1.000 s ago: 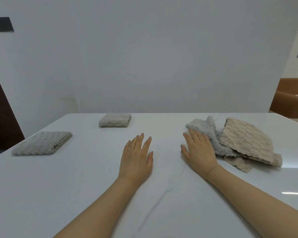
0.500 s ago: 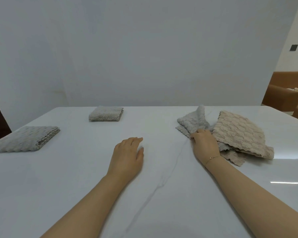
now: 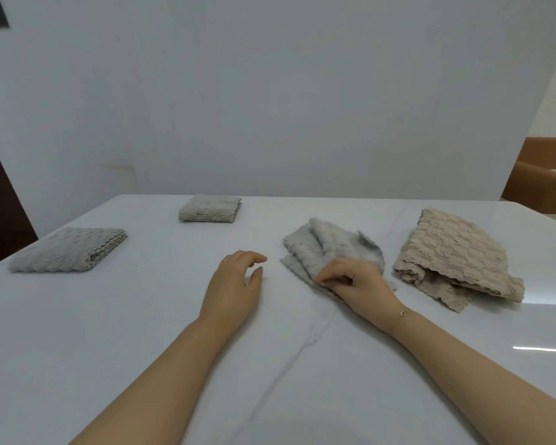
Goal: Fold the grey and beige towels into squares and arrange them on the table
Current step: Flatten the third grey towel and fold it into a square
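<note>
Grey towel [image 3: 331, 248], rumpled, unfolded

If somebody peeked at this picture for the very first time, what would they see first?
Probably the right hand pinching a crumpled grey towel in the middle of the white table. Next, the rumpled beige towel to its right, and two folded towels on the left.

One head-worn, wide-angle view looks forward and down across a white table [image 3: 77, 364] from the person's own seat. Both forearms enter from the bottom edge, so the hands sit close, mid-frame. Beyond the fingertips the tabletop runs to a plain wall [image 3: 270, 91] facing the camera. Straight edges bow near the frame's sides. No second view overlaps it.
</note>
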The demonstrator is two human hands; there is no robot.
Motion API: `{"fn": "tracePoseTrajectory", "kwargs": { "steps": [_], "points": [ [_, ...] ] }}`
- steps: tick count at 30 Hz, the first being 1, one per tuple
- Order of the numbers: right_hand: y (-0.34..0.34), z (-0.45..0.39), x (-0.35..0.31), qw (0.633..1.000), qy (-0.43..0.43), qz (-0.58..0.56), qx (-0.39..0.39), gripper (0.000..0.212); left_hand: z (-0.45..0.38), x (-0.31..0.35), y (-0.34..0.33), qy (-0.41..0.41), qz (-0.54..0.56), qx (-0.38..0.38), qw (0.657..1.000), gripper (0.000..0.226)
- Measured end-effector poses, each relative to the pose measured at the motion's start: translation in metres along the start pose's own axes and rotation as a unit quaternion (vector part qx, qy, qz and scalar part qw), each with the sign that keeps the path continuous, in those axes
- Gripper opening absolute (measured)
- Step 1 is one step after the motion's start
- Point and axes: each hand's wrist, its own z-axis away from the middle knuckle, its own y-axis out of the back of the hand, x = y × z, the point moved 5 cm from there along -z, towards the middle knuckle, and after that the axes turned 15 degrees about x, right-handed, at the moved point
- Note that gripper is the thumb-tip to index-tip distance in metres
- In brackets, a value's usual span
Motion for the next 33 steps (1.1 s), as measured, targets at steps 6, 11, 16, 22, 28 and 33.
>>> {"fn": "tracePoseTrajectory", "kwargs": {
  "steps": [6, 11, 16, 22, 28, 33],
  "points": [
    [-0.010, 0.007, -0.019, 0.983, -0.105, -0.147, -0.038, 0.012, 0.001, 0.000, -0.005, -0.071, 0.008, -0.074, 0.995, 0.022],
    [0.000, 0.004, -0.010, 0.986, -0.105, -0.124, -0.029, 0.015, 0.004, -0.005, -0.013, -0.047, -0.003, -0.134, 0.990, 0.018],
    [0.006, 0.003, -0.001, 0.987, -0.125, -0.083, -0.049, 0.014, -0.003, -0.001, -0.012, -0.075, -0.034, -0.097, 0.992, 0.007],
    [0.007, 0.006, 0.001, 0.987, -0.115, -0.032, -0.109, 0.014, -0.003, -0.004, -0.004, -0.100, -0.062, -0.094, 0.989, 0.012],
    [0.002, 0.010, -0.002, 0.978, -0.044, 0.078, -0.186, 0.048, -0.013, 0.007, 0.020, -0.073, 0.026, -0.030, 0.997, 0.013],
    [0.004, 0.007, -0.004, 0.981, -0.026, 0.099, -0.165, 0.040, -0.010, 0.004, 0.020, -0.002, 0.057, -0.043, 0.997, 0.014]
  ]
}}
